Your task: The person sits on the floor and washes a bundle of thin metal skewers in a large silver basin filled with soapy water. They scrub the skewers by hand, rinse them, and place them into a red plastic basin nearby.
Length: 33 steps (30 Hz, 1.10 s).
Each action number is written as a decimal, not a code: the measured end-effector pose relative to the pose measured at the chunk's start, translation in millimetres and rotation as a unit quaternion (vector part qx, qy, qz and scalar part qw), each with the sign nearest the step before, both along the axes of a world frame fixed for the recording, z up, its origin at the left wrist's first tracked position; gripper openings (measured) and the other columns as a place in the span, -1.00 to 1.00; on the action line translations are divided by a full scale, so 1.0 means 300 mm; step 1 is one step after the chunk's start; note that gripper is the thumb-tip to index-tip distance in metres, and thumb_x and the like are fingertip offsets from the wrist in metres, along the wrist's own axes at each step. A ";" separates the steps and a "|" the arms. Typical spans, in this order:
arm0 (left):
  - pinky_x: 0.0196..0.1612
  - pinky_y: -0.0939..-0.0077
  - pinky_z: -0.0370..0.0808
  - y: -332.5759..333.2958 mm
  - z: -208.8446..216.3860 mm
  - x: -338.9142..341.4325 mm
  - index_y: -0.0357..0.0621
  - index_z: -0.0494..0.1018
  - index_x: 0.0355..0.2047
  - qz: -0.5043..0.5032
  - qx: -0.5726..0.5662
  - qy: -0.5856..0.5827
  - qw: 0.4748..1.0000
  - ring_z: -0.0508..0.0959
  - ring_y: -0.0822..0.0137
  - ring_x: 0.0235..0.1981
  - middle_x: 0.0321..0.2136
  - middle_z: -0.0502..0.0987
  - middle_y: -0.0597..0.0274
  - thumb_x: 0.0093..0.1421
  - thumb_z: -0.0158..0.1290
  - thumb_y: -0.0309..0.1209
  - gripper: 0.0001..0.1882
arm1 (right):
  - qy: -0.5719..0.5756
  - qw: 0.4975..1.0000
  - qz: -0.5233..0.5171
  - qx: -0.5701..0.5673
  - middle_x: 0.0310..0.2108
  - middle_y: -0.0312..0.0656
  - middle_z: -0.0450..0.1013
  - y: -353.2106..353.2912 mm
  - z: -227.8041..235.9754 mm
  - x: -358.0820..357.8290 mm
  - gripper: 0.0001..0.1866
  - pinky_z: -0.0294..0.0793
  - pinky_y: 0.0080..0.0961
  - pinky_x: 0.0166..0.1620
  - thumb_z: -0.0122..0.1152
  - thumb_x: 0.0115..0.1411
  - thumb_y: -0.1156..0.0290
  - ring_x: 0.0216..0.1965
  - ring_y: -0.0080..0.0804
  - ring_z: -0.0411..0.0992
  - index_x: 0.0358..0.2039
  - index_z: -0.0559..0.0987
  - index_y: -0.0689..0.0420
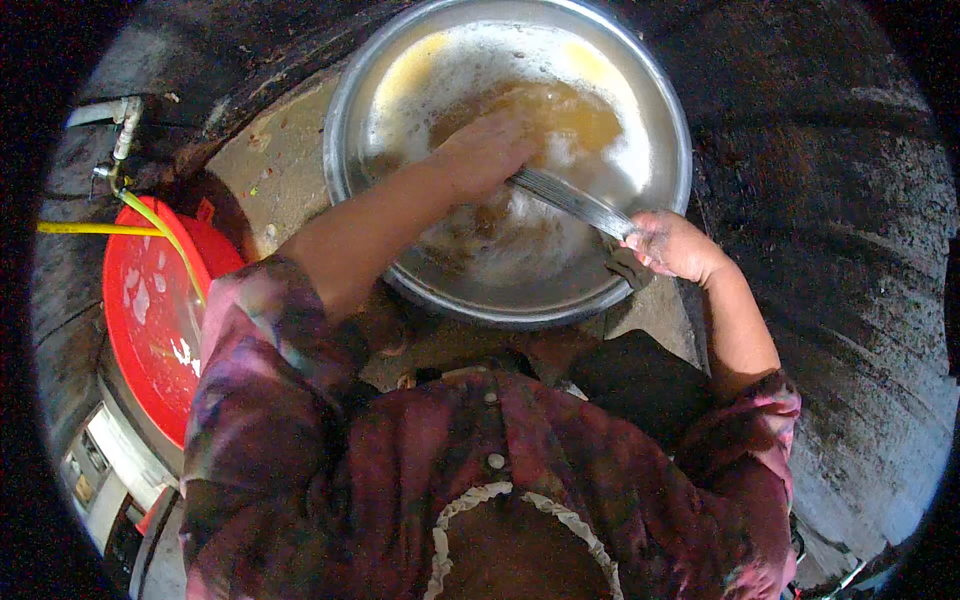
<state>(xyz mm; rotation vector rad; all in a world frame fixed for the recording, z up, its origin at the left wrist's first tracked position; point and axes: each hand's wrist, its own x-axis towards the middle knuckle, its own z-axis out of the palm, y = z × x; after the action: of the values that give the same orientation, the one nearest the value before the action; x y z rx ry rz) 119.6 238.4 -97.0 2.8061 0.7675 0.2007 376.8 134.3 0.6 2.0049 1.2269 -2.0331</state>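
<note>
A wide metal basin (682, 130) in front of me holds cloudy brownish water (575, 115) with white foam around its sides. My right hand (672, 243), near the basin's right rim, is closed around one end of a bundle of thin metal rods (572, 200). The bundle slants up to the left across the basin. At its other end is my left hand (488, 150), low over the water; its fingers are smeared and partly hidden, so their grip is unclear. A dark cloth-like piece (628, 268) hangs at the rim just below my right hand.
To the left stands a red plastic tub (118, 330) with water in it. A yellow-green hose (172, 238) runs into it from a pipe with a tap (126, 135). Dark rough walls (830, 200) rise close around the basin.
</note>
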 end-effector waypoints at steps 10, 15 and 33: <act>-0.26 0.17 0.36 0.087 0.082 -0.215 -0.12 0.38 -0.29 0.085 -0.242 0.129 0.958 0.46 0.01 -0.35 -0.46 0.46 0.00 0.10 -0.12 -0.12 -0.66 | -0.317 0.784 0.112 0.522 -0.08 0.06 0.25 0.041 0.074 0.060 -0.54 0.22 -0.38 0.01 0.20 -0.10 0.43 -0.03 -0.07 0.22 -0.14 0.36 0.26; -0.20 0.21 0.36 0.211 -0.136 -0.333 -0.11 0.38 -0.27 0.107 -0.170 0.198 0.959 0.43 0.01 -0.27 -0.34 0.43 0.02 0.09 -0.09 -0.20 -0.71 | -0.286 0.855 0.076 0.425 -0.14 0.05 0.30 -0.102 0.151 0.049 -0.61 0.28 -0.38 -0.05 0.18 -0.07 0.50 -0.10 -0.07 0.28 -0.18 0.38 0.30; -0.29 0.26 0.36 0.153 0.062 -0.528 -0.25 0.41 -0.29 0.219 -0.291 -0.015 0.931 0.45 -0.02 -0.36 -0.38 0.46 -0.14 0.18 -0.27 -0.02 -0.49 | -0.208 0.909 0.047 0.358 -0.23 0.05 0.38 -0.203 0.167 -0.014 -0.63 0.37 -0.45 -0.19 0.15 -0.05 0.51 -0.30 -0.17 0.41 -0.16 0.40 0.27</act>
<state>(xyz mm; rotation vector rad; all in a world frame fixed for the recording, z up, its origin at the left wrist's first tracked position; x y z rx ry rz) -38.9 284.4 -78.3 2.0486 1.2074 0.0669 372.5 73.5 50.6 2.3892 2.0861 -1.0694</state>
